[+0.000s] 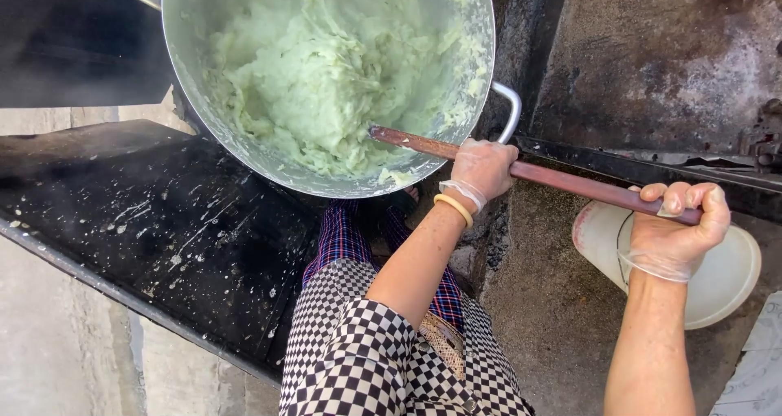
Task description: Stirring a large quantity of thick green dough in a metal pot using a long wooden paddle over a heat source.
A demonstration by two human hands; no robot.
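A large metal pot (183,49) holds a thick pale green mash (318,66) that smears its inner wall. A long reddish-brown wooden stick (570,183) reaches from the right over the pot's rim, with its tip sunk in the mash. My left hand (485,167), in a thin clear glove with a yellow band at the wrist, grips the stick just outside the rim beside the pot's handle (511,106). My right hand (680,220), also gloved, is closed around the stick's far end.
The pot rests against a black, splattered metal surface (163,220) at the left. A white plastic bucket (721,281) stands on the concrete floor under my right hand. Dark, sooty metal (652,57) lies at the upper right. My checkered and plaid clothing fills the lower middle.
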